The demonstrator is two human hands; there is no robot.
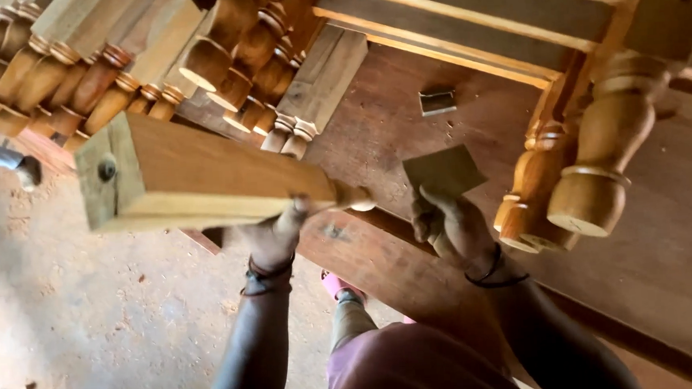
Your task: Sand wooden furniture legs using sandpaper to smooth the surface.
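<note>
Left hand [278, 231] clamps turned wooden leg [203, 177] at narrow neck, square end out over floor. Right hand [448, 222] pinches sandpaper sheet [443, 170]. One-handed hold: heavy end may sag, slip, strike stacked legs [79, 70].

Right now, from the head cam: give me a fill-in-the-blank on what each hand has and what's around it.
1. The left hand grips a turned wooden leg whose square block end points toward the ____ of the picture.
2. The right hand holds a flat square sheet of ____.
3. More turned legs lie stacked at the upper ____.
4. Both wrists wear dark ____.

Missing words: left; sandpaper; left; bands
</note>
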